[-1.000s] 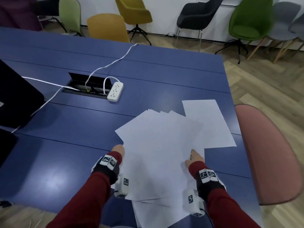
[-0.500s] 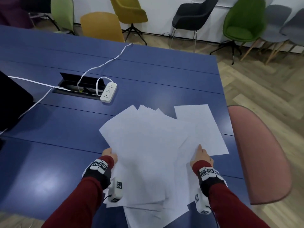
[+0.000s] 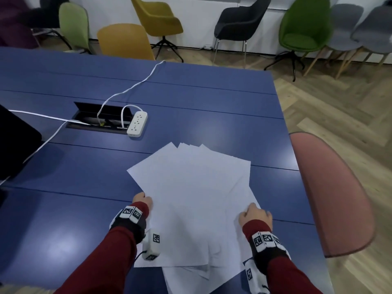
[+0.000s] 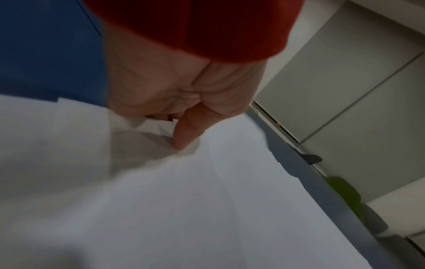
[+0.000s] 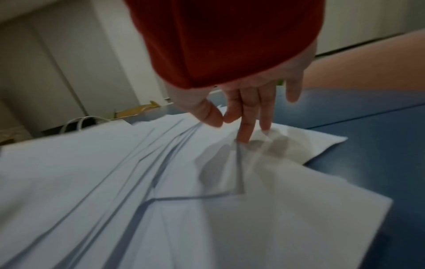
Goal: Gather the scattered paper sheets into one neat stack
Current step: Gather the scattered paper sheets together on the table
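Note:
Several white paper sheets (image 3: 191,198) lie in a loose fanned pile on the blue table (image 3: 191,98), their far corners splayed and some sheets hanging past the near edge. My left hand (image 3: 142,200) is at the pile's left edge. In the left wrist view its thumb and curled fingers (image 4: 186,134) grip the sheets (image 4: 184,200), with the fingertips hidden behind paper. My right hand (image 3: 254,216) is at the pile's right edge. In the right wrist view its straight fingers (image 5: 243,134) press down on the sheets (image 5: 161,182).
A white power strip (image 3: 137,123) with cables lies by an open cable hatch (image 3: 99,117) at the far left. A dark object (image 3: 17,145) sits at the left edge. A pink chair (image 3: 331,194) stands close to the table's right edge. More chairs line the wall.
The single sheet that lay apart on the right has been drawn in under the pile. My right hand has moved to the pile's right edge, and the fan is narrower.

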Demonstrator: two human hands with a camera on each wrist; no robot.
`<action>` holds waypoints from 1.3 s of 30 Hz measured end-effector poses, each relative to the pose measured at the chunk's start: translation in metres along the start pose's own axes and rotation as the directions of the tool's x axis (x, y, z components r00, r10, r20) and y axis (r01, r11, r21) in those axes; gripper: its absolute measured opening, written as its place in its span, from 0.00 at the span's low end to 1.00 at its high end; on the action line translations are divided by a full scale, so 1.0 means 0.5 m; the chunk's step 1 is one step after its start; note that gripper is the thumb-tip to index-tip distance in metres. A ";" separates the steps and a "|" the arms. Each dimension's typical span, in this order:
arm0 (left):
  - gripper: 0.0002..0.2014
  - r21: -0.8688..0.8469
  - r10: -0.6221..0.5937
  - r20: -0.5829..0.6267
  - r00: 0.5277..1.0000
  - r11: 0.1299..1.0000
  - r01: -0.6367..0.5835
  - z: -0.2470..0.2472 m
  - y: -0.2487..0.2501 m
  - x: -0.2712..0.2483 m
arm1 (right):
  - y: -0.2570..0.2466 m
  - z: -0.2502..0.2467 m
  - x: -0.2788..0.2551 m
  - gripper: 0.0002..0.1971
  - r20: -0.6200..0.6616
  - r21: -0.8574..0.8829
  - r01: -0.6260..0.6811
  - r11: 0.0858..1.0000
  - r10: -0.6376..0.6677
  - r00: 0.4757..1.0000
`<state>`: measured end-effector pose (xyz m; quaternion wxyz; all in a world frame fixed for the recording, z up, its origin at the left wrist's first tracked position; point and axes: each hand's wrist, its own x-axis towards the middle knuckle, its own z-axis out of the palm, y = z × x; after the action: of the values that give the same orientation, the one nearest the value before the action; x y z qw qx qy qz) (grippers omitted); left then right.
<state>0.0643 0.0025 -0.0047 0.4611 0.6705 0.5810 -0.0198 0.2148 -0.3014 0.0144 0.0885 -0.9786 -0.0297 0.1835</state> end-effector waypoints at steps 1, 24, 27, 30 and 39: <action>0.18 0.004 0.007 -0.003 1.000 1.000 -0.007 -0.001 0.000 0.002 | 0.002 0.002 -0.003 0.11 -0.011 0.042 -0.009 0.999 0.009 1.000; 0.35 0.085 0.153 0.143 0.978 0.982 -0.167 0.012 -0.002 -0.093 | -0.045 0.016 -0.039 0.25 0.196 0.394 -0.270 0.879 0.207 0.959; 0.35 0.079 0.050 0.147 0.988 0.995 -0.063 0.019 -0.007 -0.102 | -0.066 0.004 -0.048 0.30 0.236 0.420 -0.376 0.826 0.301 0.924; 0.35 0.073 -0.002 0.159 0.987 0.997 -0.010 0.024 0.001 -0.106 | -0.066 -0.005 -0.047 0.23 0.286 0.448 -0.461 0.766 0.365 0.886; 0.28 0.050 0.037 0.237 0.971 0.997 -0.050 0.035 0.012 -0.107 | -0.062 -0.009 -0.044 0.40 0.541 0.460 -0.560 0.689 0.283 0.792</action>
<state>0.0607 -0.0489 0.0186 0.5082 0.6885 0.5066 -0.1053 0.1950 -0.2735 0.0322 0.3381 -0.8119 0.2431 0.4091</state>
